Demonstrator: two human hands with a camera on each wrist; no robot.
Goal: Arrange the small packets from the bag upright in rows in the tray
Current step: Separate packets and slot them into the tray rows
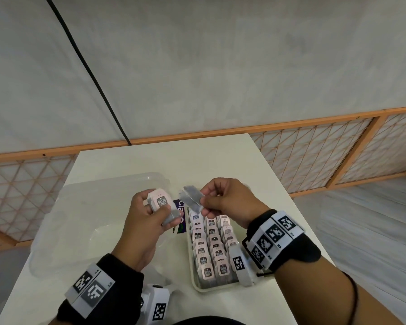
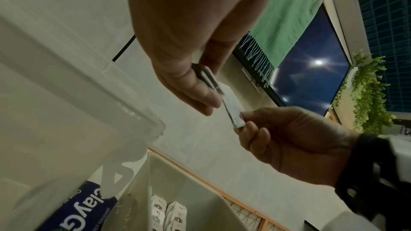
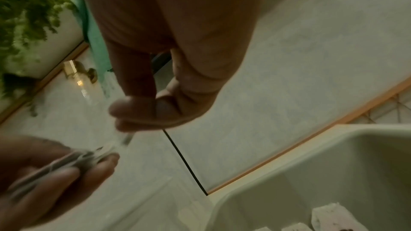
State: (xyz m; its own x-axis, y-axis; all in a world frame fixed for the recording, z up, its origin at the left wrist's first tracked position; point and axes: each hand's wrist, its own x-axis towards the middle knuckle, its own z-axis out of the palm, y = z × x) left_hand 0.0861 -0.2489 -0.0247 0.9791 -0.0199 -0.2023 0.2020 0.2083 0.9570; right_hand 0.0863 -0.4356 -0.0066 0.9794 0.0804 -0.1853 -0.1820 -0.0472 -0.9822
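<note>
Both hands (image 1: pixel 223 199) hold packets (image 1: pixel 162 202) above tray (image 1: pixel 197 286).

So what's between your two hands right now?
In the head view, only one grey packet, pinched by the right hand, reaching toward the stack of packets gripped by the left hand.

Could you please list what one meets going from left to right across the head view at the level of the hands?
Clear plastic container → left hand gripping a stack of packets → single packet pinched by the right hand → black wristband with markers.
</note>
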